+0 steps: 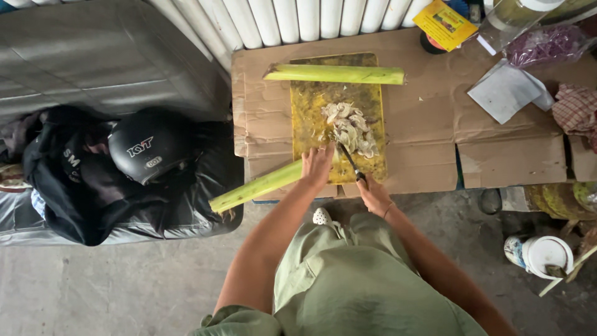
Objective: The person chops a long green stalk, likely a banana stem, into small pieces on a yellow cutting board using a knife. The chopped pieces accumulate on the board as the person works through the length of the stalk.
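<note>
My left hand [317, 165] presses down on a long pale green stalk [258, 186] that juts off the near left corner of a yellow cutting board [311, 106]. My right hand [374, 194] grips the handle of a knife [349, 159], with the dark blade angled onto the board right beside my left fingers. A heap of pale sliced pieces [350, 129] lies in the middle of the board. A second green stalk [336, 74] rests across the board's far edge.
The board sits on flattened brown cardboard [423, 112]. On it lie a white paper [505, 91], a yellow packet [445, 22] and a bag of purple bits [547, 43]. A black helmet [149, 144] rests on dark bags at left. A white bucket [546, 255] stands on the floor at right.
</note>
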